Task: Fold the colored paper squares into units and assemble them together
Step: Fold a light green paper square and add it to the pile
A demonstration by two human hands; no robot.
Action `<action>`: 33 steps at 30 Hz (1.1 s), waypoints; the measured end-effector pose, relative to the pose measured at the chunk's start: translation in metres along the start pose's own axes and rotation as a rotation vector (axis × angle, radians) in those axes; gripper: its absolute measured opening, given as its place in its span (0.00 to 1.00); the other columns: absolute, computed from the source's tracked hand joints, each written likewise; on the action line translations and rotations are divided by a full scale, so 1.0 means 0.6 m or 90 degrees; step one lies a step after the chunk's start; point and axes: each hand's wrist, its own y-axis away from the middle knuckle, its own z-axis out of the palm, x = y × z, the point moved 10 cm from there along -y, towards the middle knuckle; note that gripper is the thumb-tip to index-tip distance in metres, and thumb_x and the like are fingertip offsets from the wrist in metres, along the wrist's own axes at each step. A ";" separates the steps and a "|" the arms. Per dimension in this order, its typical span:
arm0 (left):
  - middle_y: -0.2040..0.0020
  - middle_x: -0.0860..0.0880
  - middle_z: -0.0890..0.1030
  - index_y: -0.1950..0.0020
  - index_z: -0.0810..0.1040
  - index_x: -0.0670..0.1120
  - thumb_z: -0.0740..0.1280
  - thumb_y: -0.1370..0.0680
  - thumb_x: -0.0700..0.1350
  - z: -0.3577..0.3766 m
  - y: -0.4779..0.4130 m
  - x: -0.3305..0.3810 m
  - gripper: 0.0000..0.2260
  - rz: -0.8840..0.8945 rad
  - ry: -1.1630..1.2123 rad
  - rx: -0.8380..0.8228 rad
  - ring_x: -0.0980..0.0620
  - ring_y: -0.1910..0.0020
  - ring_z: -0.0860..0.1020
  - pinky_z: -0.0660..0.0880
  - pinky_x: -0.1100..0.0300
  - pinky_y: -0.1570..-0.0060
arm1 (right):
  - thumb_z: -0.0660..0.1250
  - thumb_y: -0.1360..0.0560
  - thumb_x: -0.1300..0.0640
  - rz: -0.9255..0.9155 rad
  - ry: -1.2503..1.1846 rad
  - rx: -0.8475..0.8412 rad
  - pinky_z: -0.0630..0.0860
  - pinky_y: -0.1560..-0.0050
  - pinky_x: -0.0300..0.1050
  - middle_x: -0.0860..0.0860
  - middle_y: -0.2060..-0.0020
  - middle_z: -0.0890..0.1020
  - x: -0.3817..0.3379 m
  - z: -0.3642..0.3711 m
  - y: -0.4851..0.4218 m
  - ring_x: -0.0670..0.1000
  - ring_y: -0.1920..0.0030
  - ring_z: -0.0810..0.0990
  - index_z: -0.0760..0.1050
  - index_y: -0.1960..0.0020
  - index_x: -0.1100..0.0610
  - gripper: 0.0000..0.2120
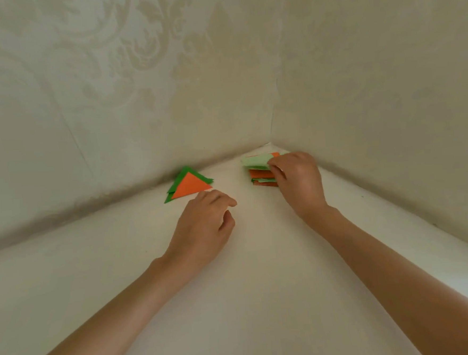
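A stack of green and orange paper squares lies near the far corner of the white table. My right hand rests over the stack's right side and pinches the pale green top sheet, lifting its edge. Left of it, folded triangle units lie in a small pile against the back wall, an orange one on top of green ones. My left hand hovers just below that pile with loosely curled fingers and holds nothing.
Two patterned cream walls meet in a corner right behind the papers and hem in the table at the back and right. Bare white tabletop stretches toward me between and under my forearms.
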 end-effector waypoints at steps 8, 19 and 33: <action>0.49 0.43 0.81 0.42 0.71 0.47 0.69 0.33 0.55 0.048 0.048 -0.036 0.23 -0.498 0.858 -0.081 0.48 0.59 0.83 0.80 0.59 0.58 | 0.70 0.27 0.65 -0.393 -0.024 0.176 0.71 0.61 0.45 0.50 0.54 0.85 -0.159 -0.146 0.130 0.51 0.61 0.77 0.84 0.53 0.59 0.05; 0.38 0.50 0.76 0.43 0.75 0.53 0.75 0.39 0.33 0.025 0.058 -0.070 0.28 -0.421 0.782 0.003 0.55 0.48 0.78 0.76 0.62 0.51 | 0.67 0.25 0.65 -0.571 -0.034 0.021 0.74 0.57 0.45 0.55 0.49 0.84 -0.196 -0.110 0.186 0.54 0.55 0.82 0.83 0.51 0.62 0.06; 0.57 0.45 0.85 0.48 0.79 0.43 0.70 0.35 0.37 0.031 0.059 -0.065 0.16 -0.445 0.807 -0.116 0.51 0.61 0.83 0.80 0.62 0.59 | 0.65 0.23 0.61 -0.298 -0.229 0.001 0.72 0.54 0.46 0.52 0.55 0.84 -0.146 -0.116 0.145 0.51 0.55 0.79 0.80 0.49 0.60 0.07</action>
